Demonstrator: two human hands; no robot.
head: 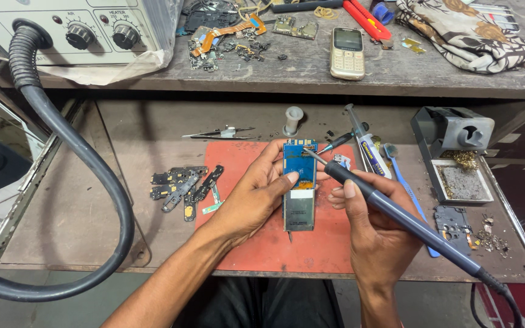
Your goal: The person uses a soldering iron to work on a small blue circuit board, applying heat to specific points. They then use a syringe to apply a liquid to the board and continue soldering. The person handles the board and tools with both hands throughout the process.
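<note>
While the left hand (256, 194) pinches the circuit board (299, 182) by its edges, thumb on the face and fingers curled behind, it holds the board just above the red mat (244, 243). The right hand (369, 228) has its fingers wrapped tight around the soldering iron (396, 212), tip touching the board's upper end. A slip of that tip could scorch the thumb nearby or bridge contacts, I judge. Close around lie a syringe (366, 143), a blue toothbrush (405, 182), tweezers (220, 132) and phone parts (183, 185); the iron's cord could snag the holder (457, 152) at right.
</note>
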